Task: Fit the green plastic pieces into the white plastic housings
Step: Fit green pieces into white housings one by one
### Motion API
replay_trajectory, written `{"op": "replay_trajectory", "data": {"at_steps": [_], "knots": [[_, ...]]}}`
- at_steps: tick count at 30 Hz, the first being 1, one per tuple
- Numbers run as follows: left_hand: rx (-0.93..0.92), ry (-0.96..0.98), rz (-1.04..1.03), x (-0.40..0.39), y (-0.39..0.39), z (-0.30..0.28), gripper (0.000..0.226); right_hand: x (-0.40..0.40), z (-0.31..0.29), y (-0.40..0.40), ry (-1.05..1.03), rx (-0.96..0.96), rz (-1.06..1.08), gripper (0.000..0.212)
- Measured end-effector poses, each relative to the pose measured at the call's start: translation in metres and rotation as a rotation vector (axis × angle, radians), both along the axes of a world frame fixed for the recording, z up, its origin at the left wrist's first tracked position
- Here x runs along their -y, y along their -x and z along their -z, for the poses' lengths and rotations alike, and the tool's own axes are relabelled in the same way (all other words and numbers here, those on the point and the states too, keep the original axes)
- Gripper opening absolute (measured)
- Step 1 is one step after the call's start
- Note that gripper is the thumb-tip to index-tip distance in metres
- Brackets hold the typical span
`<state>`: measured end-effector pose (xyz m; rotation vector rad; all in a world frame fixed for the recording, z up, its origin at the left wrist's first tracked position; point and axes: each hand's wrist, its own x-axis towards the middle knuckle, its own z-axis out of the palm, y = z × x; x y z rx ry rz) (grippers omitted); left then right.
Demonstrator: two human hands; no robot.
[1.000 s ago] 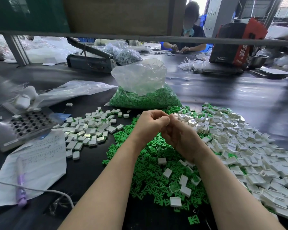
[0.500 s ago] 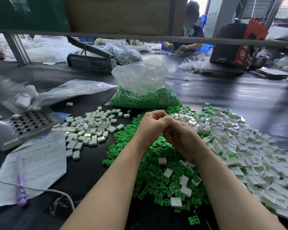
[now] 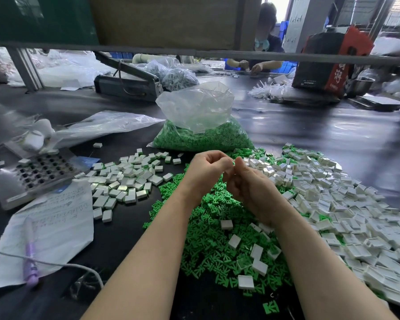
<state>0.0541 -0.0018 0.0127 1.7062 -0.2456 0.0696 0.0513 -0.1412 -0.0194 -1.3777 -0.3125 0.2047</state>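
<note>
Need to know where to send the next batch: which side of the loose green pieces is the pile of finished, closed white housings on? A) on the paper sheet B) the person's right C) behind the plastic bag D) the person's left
D: the closed white housings lie left of the loose green pieces, beside the perforated tray; the open housings are heaped on the right.
</note>
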Motion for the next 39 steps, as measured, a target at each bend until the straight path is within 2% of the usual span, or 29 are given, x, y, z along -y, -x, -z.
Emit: {"op": "replay_trajectory", "data": {"at_steps": [4,9,13,15,16,18,19,22,24,26,28,34,39], "knots": [[-0.031,-0.089,-0.208,-0.039,-0.015,0.003,0.014,0.008,-0.005,-0.001,0.116,0.022,0.165,0.031],[-0.002,-0.598,-0.667,-0.092,-0.019,0.014,0.01,0.014,-0.009,-0.005,0.347,0.183,0.348,0.008],[-0.041,-0.757,-0.834,-0.108,-0.015,0.019,0.024,0.014,-0.006,-0.005,0.521,0.253,0.332,0.003],[-0.019,-0.724,-0.771,-0.105,-0.015,0.014,0.032,0.015,-0.003,-0.007,0.563,0.264,0.328,0.004],[0.009,-0.649,-0.674,-0.101,-0.014,0.008,0.03,0.015,-0.002,-0.007,0.586,0.271,0.332,0.005],[-0.001,-0.494,-0.316,-0.088,-0.01,-0.006,0.02,0.016,0.0,-0.009,0.635,0.288,0.343,0.006],[-0.042,-0.489,-0.089,-0.079,-0.005,-0.013,0.017,0.016,0.001,-0.01,0.656,0.296,0.347,0.007],[-0.183,-0.67,0.442,-0.047,0.003,-0.022,0.016,0.016,0.003,-0.011,0.721,0.328,0.382,0.006],[-0.211,-0.859,0.592,-0.023,0.005,-0.018,0.018,0.016,0.003,-0.011,0.764,0.346,0.418,0.007],[-0.211,-1.001,0.621,-0.006,0.004,-0.011,0.022,0.017,0.002,-0.011,0.793,0.359,0.413,0.01],[-0.208,-1.045,0.603,0.0,0.002,-0.007,0.023,0.017,0.0,-0.009,0.835,0.372,0.356,0.013],[-0.16,-1.02,0.521,-0.005,0.0,-0.005,0.013,0.011,0.001,-0.005,1.12,0.447,0.249,0.024],[-0.144,-0.995,0.451,-0.005,-0.002,-0.002,0.008,0.012,0.003,-0.008,1.139,0.446,0.297,0.013]]}}
